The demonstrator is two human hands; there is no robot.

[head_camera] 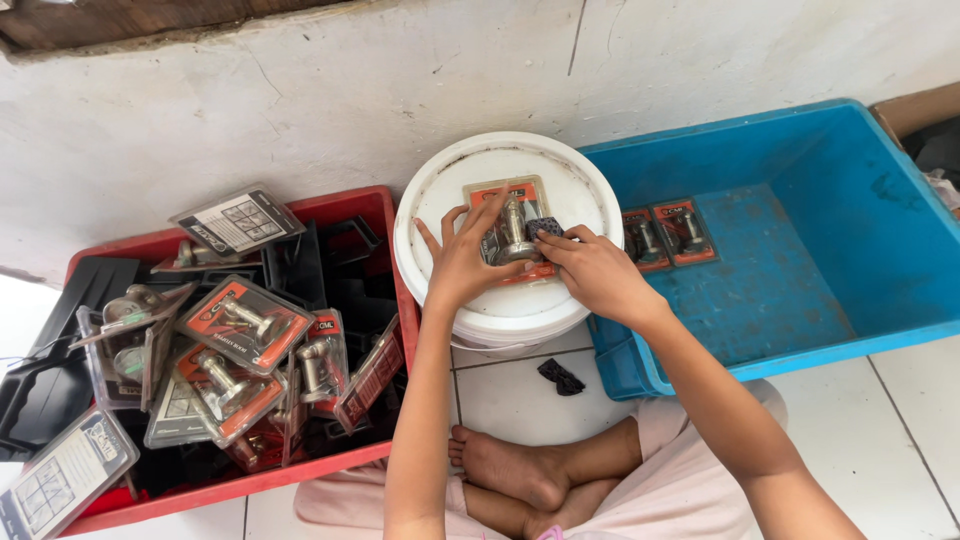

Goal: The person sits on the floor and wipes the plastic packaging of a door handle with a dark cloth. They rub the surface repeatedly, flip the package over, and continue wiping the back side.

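Item in hand — a blister pack [510, 232] with an orange card and a metal knob fitting, lying flat on the lid of an upturned white bucket [440, 190] that is serving as a worktop.

Left hand [462, 260]: lying open, fingers spread, pressing the pack's near-left side down. Right hand [598, 272]: pinching a small dark piece [545, 227] between its fingertips at the pack's right edge. Judgement — the piece is best seated with the left hand holding the pack flat so it is not sliding on the smooth lid, and with the right hand guiding the piece straight in, not at an angle.

Containers:
- Red crate [330, 208], left of the bucket: holding a loose heap of like packs, some face up, some face down, with black plastic trays among them.
- Blue tub [800, 300], right of the bucket: holding two packs [668, 236] lying side by side near its far-left corner.

On the tiled floor, a small black scrap [561, 376] is lying just below the bucket.
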